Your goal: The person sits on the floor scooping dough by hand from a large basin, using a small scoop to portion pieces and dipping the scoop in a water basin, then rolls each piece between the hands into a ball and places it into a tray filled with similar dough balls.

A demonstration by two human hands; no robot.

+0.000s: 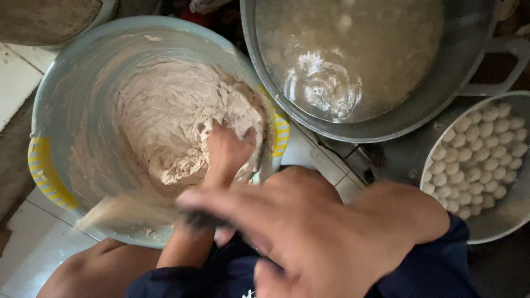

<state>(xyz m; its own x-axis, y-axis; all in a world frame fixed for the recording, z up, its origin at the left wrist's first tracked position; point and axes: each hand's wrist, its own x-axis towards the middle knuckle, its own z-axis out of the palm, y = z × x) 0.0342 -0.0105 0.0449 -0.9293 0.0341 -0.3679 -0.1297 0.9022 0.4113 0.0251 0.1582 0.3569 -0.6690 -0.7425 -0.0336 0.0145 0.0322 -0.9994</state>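
Crowding bucket (61, 110): water pot (441, 83), meatball bowl (513, 221); left hand (229, 152) in dough (176, 121).

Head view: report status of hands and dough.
Left hand sunk in pale sticky dough inside light-blue plastic tub. Right hand grips blurred flat utensil at tub's near rim. Nothing in the way.

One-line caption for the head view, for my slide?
Left hand in paste inside bucket; right hand holds blurred spoon.
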